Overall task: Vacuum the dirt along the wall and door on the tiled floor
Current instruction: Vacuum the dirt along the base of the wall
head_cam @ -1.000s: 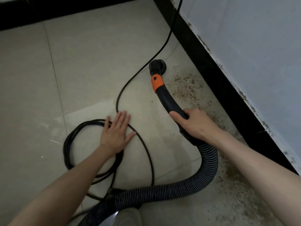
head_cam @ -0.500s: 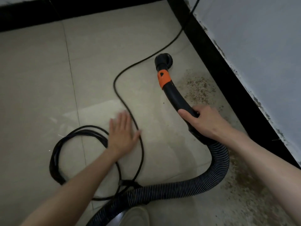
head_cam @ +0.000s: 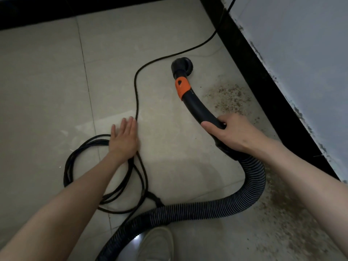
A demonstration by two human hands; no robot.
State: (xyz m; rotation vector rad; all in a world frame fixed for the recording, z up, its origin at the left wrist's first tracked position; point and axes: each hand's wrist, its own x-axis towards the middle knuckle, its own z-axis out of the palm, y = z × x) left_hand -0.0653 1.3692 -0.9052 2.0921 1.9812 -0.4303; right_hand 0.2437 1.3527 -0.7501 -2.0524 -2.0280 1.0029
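Observation:
My right hand (head_cam: 233, 132) grips the black curved handle of the vacuum hose (head_cam: 199, 108), just below its orange collar (head_cam: 181, 87). The round black nozzle (head_cam: 181, 66) rests on the pale tiled floor, left of a patch of brown dirt (head_cam: 229, 98) beside the black skirting (head_cam: 263, 76). More dirt (head_cam: 290, 200) lies along the skirting nearer to me. The ribbed hose (head_cam: 188, 210) loops back toward my feet. My left hand (head_cam: 123, 139) lies flat on the floor with straight fingers, touching the black power cord (head_cam: 136, 95).
The cord lies in a coil (head_cam: 79, 162) at the left and runs up past the nozzle to the white wall (head_cam: 308, 53). A second black skirting (head_cam: 75, 8) crosses the top. My pale shoe (head_cam: 156, 245) shows at the bottom.
The nozzle has slid a little farther from me along the floor, away from the dirt patch. My left hand has closed its fingers together beside the cord. The view has shifted.

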